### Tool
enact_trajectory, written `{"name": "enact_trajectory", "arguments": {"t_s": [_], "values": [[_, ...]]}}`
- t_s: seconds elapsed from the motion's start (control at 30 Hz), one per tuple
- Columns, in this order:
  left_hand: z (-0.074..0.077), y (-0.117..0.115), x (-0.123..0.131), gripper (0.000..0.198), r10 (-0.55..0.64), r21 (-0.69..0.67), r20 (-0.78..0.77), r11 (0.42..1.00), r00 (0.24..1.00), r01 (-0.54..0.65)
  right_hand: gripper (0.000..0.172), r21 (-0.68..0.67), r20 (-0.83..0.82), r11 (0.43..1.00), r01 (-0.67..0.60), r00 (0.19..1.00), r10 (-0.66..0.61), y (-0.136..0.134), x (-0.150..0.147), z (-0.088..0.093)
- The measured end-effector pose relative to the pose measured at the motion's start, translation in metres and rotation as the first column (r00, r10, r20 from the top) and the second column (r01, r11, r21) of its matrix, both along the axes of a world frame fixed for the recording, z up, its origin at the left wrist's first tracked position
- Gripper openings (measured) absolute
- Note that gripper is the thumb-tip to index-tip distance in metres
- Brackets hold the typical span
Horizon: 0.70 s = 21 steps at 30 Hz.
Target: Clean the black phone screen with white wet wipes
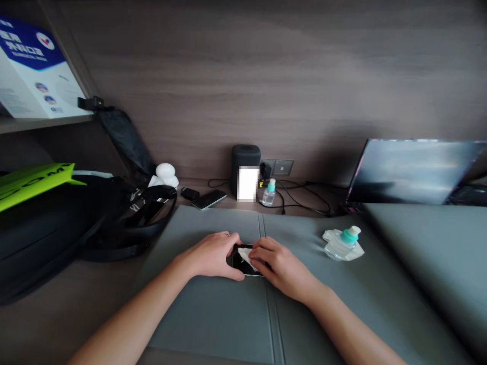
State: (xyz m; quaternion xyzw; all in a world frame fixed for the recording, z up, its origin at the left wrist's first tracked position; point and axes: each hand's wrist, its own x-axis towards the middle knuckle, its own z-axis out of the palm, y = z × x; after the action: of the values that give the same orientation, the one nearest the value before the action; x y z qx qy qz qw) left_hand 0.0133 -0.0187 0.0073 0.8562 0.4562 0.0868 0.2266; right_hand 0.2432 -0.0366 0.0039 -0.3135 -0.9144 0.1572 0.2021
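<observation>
A dark-screened smartphone (pixel 238 262) lies flat on the grey mat (pixel 216 314), its long side running left to right. My left hand (pixel 213 256) grips its left end, thumb along the near edge and fingers at the far edge. A crumpled white tissue (pixel 244 253) rests on the screen. The fingers of my right hand (pixel 279 266) are bunched together over the tissue and press it to the glass. They cover the phone's right end. To the right, a clear pump bottle (pixel 340 244) with a teal collar leans on a white wipe or tissue (pixel 355 252).
Behind the mat are another phone (pixel 210 199), a black speaker-like cylinder (pixel 245 154), a small bottle (pixel 269 195) and loose cables (pixel 304 203). A black bag (pixel 57 243) stands at left, a laptop-like screen (pixel 411 172) at right. A mask box (pixel 34 71) sits on the shelf.
</observation>
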Motion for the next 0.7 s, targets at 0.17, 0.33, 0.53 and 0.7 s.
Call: {"name": "enact_trajectory", "arguments": {"t_s": [0.17, 0.33, 0.53, 0.7], "values": [[0.0, -0.001, 0.001, 0.054, -0.003, 0.007, -0.008, 1.0, 1.0, 0.003, 0.021, 0.004, -0.065, 1.0, 0.029, 0.997, -0.028, -0.001, -0.003, -0.003], [0.0, -0.002, 0.0, 0.057, -0.022, 0.012, -0.005, 1.0, 1.0, 0.022, 0.039, 0.117, -0.292, 0.911, 0.396, 0.89, -0.35, -0.008, 0.022, 0.011], [-0.003, -0.002, -0.002, 0.055, -0.026, 0.0, 0.023, 1.0, 0.999, 0.026, 0.091, 0.272, -0.067, 0.78, 0.564, 0.82, -0.569, -0.084, 0.042, -0.008], [-0.008, -0.002, -0.003, 0.052, -0.029, 0.012, 0.038, 1.0, 0.999, 0.028, 0.088, 0.142, 0.038, 0.837, 0.528, 0.842, -0.538, -0.131, 0.067, -0.025]]}}
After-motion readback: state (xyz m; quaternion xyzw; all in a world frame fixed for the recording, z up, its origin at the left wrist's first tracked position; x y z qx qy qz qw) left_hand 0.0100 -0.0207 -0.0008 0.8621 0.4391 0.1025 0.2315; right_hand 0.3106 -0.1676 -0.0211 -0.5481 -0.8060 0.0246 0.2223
